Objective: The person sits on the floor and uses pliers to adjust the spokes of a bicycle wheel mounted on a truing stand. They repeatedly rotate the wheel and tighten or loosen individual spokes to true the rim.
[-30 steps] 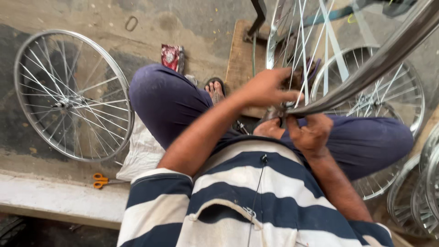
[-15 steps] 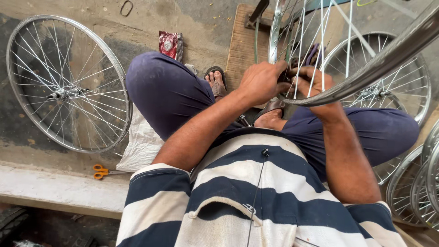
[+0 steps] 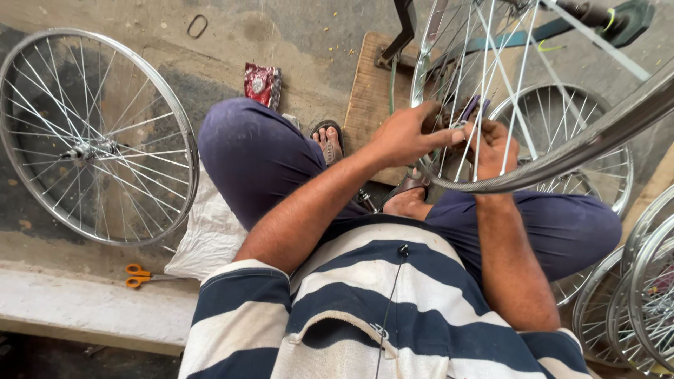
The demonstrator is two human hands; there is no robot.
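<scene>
A person in a navy-and-cream striped shirt (image 3: 393, 309) and dark blue trousers sat low on the concrete floor (image 3: 295, 42), looking down at both hands. The left hand (image 3: 407, 133) was curled around the spokes of a silver metal bicycle wheel rim (image 3: 562, 151) held upright in front of the knees, its fingers pinching near the rim's lower edge. The right hand (image 3: 495, 144) was closed just beside it, gripping a small purple-handled tool (image 3: 474, 109) against a spoke; how the tool met the spoke could not be made out.

To the left, near the seat, a pair of orange-handled scissors (image 3: 138, 275) lay on a pale concrete step (image 3: 84, 309), next to a crumpled white woven sack (image 3: 207, 235). A sandalled foot (image 3: 328, 140) rested on the floor beside a worn wooden board (image 3: 368, 91).

Farther left, a complete silver spoked wheel (image 3: 95, 137) lay flat on the floor. Beyond the left knee lay a small, flat, rectangular red foil packet (image 3: 262, 84), crumpled. More silver wheels were stacked at the right edge (image 3: 646, 295).
</scene>
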